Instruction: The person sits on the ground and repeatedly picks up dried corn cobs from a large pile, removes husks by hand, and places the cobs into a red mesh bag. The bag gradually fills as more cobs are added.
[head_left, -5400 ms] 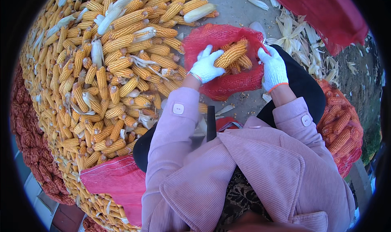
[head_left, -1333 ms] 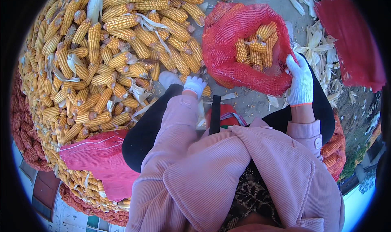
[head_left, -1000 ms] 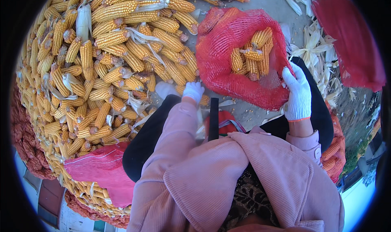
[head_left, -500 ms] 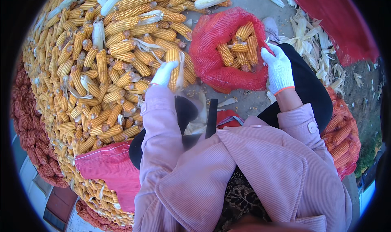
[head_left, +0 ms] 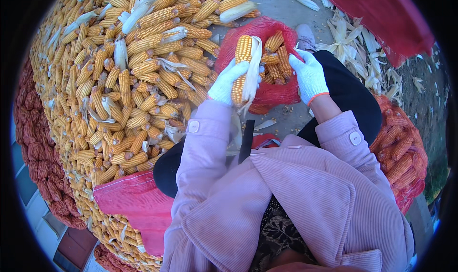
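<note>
My left hand [head_left: 230, 82], in a white knit glove, is closed around a yellow corn cob [head_left: 243, 49]. A strip of pale husk [head_left: 254, 69] still hangs along the cob's right side. Cob and hand are over the left part of a red mesh sack [head_left: 275, 96], whose mouth is open and shows several corn cobs [head_left: 274, 57] inside. At the sack's right edge is my right hand [head_left: 309, 76], gloved too, with thumb and fingers pinched on the rim.
A large heap of corn cobs [head_left: 138, 90] fills the left. Filled red mesh sacks stand at the right [head_left: 398, 150] and far left [head_left: 38, 162]. Loose husks [head_left: 350, 38] lie on the ground at upper right. A flat red sack [head_left: 136, 200] lies on the heap's near side.
My left hand has brought the corn cob rightward from the heap's edge to over the sack. The right hand keeps its hold on the rim, slightly lower and further left.
</note>
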`<state>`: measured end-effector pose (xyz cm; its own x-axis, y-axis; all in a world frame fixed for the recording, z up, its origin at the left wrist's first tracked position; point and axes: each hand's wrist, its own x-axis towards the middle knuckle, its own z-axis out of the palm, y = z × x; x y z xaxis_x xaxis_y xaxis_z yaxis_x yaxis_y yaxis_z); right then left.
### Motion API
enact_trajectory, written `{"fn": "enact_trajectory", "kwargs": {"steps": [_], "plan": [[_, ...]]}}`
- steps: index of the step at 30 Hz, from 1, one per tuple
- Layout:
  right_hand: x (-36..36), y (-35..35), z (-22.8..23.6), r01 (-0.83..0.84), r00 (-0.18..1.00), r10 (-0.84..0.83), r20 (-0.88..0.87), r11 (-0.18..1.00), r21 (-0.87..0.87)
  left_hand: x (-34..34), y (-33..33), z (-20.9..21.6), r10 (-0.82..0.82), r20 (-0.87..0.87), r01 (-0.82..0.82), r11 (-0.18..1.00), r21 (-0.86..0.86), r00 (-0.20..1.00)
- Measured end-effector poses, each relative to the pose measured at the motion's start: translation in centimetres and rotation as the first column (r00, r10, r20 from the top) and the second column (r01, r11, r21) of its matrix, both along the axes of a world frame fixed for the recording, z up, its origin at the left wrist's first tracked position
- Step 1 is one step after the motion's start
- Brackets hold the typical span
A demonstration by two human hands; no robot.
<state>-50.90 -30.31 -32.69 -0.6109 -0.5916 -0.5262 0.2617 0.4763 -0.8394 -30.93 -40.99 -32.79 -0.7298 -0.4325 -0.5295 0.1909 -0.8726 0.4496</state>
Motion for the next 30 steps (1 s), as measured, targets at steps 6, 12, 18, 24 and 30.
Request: {"fn": "enact_trajectory", "kwargs": {"steps": [6,12,18,24,30], "plan": [[0.7,-0.6,0.1,-0.265,0.911,0.303,-0.280,0.950,0.166,-1.1,0.9,0.7,0.077,0.042,-0.073,0.994,-0.081,0.996],[2.3,-0.8,3.8,-0.241,0.499,0.472,-0.727,0.881,0.407,0.1,2.6,4.3,0.301,-0.043,-0.300,0.910,-0.287,0.953],[5.8,-0.4,8.9,-0.656,0.730,0.675,-0.108,0.646,-0.390,2.1,6.7,8.0,0.319,0.210,-0.117,0.760,-0.639,0.924],[7.3,1.0,10.5,-0.702,0.645,0.734,0.212,0.679,-0.216,4.9,8.0,9.4,0.237,0.290,0.081,0.630,-0.773,0.927],[6.4,1.3,11.8,-0.754,0.634,0.767,0.097,0.641,-0.144,6.3,7.4,9.9,0.222,-0.052,-0.210,0.785,-0.583,0.974]]}}
